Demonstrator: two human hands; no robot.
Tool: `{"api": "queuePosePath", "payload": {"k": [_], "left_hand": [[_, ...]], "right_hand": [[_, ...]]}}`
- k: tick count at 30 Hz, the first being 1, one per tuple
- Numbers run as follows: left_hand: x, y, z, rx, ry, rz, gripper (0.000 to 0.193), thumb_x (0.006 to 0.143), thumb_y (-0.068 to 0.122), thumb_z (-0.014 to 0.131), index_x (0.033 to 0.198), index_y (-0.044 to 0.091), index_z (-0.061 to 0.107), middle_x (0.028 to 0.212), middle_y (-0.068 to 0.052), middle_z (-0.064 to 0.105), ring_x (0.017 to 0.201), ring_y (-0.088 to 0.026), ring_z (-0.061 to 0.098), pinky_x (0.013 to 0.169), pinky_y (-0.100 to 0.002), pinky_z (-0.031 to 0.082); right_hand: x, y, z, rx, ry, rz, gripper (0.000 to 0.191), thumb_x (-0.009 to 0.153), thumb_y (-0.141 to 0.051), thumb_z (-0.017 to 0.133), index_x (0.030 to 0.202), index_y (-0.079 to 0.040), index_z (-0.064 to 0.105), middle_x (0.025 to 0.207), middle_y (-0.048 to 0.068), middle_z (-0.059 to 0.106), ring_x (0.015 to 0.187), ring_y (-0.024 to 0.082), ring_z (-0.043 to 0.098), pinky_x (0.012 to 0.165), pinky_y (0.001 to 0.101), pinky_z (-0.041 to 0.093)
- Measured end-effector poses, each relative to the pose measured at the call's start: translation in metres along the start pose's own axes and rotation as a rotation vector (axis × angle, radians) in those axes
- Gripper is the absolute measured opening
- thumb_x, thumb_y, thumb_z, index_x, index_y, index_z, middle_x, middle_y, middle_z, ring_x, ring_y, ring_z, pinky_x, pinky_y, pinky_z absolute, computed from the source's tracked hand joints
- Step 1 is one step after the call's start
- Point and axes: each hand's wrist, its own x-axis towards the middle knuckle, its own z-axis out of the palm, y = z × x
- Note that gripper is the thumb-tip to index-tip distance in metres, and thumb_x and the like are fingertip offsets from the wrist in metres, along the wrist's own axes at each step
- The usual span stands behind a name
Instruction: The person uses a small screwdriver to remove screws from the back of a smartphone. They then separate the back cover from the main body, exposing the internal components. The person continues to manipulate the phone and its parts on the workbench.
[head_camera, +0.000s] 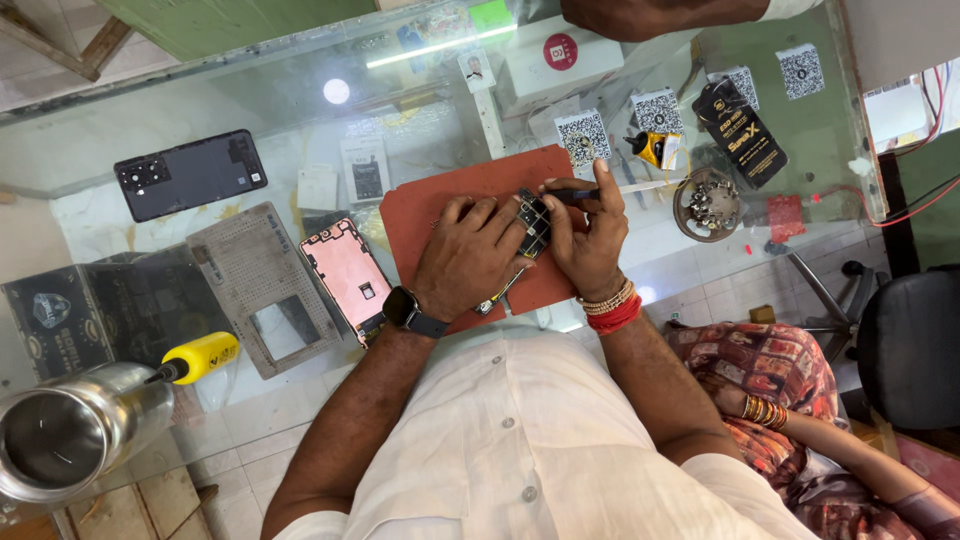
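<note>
On the red mat (440, 205), mid-surface: my left hand (468, 255) pins the circuit board (533, 222); right hand (590, 235) pinches a dark tool (572, 196) at it. Component work, I judge; next needs steady tip.

Dark phone (190, 174), pink phone frame (347, 272), steel cup (62, 434) on glass counter (120, 140)

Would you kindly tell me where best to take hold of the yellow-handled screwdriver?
Probably by the yellow handle: it is thick, lies flat and bare on the glass table, while its thin shaft points toward the steel cup. Come from above, across the handle.
</note>
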Motion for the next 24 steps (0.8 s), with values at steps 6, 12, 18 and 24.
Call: {"api": "queuePosePath", "payload": {"k": [6, 12, 18, 24], "left_hand": [[-0.0006, -0.0002, 0.0007, -0.004, 0.003, -0.004, 0.053, 0.083, 0.041, 0.078, 0.117, 0.002, 0.067, 0.136, -0.014, 0.062, 0.119, -0.031, 0.058, 0.1, -0.052, 0.044], [0.0005, -0.0011, 0.0, 0.001, -0.001, -0.003, 0.051, 0.084, 0.042, 0.077, 0.116, 0.003, 0.068, 0.136, -0.014, 0.062, 0.117, -0.031, 0.059, 0.1, -0.052, 0.044], [-0.0003, -0.0002, 0.0007, -0.012, 0.005, -0.004, 0.052, 0.085, 0.043, 0.076, 0.117, 0.002, 0.067, 0.136, -0.014, 0.062, 0.118, -0.031, 0.058, 0.1, -0.052, 0.044], [-0.0019, 0.0011, 0.0018, 0.002, 0.002, -0.013, 0.052, 0.085, 0.044, 0.075, 0.116, 0.003, 0.068, 0.137, -0.014, 0.063, 0.118, -0.031, 0.058, 0.101, -0.051, 0.045]], "right_hand": [[-0.0008, 0.0021, 0.0019, 0.026, -0.005, 0.026, 0.072, 0.103, 0.012, 0.065, 0.158, -0.004, 0.022, 0.114, 0.022, 0.071, 0.102, 0.028, 0.076, 0.086, 0.0344, 0.066], [-0.0011, 0.003, 0.0018, -0.001, -0.002, 0.028, 0.072, 0.103, 0.012, 0.066, 0.158, -0.004, 0.022, 0.114, 0.022, 0.072, 0.1, 0.027, 0.077, 0.082, 0.0331, 0.066], [-0.0001, 0.0024, 0.0018, -0.018, -0.006, -0.008, 0.072, 0.103, 0.011, 0.066, 0.158, -0.006, 0.024, 0.113, 0.021, 0.072, 0.099, 0.027, 0.077, 0.083, 0.0337, 0.066], [-0.0009, 0.003, 0.002, -0.01, -0.01, -0.016, 0.071, 0.103, 0.011, 0.066, 0.158, -0.006, 0.023, 0.112, 0.021, 0.072, 0.1, 0.028, 0.077, 0.083, 0.0338, 0.066]]}}
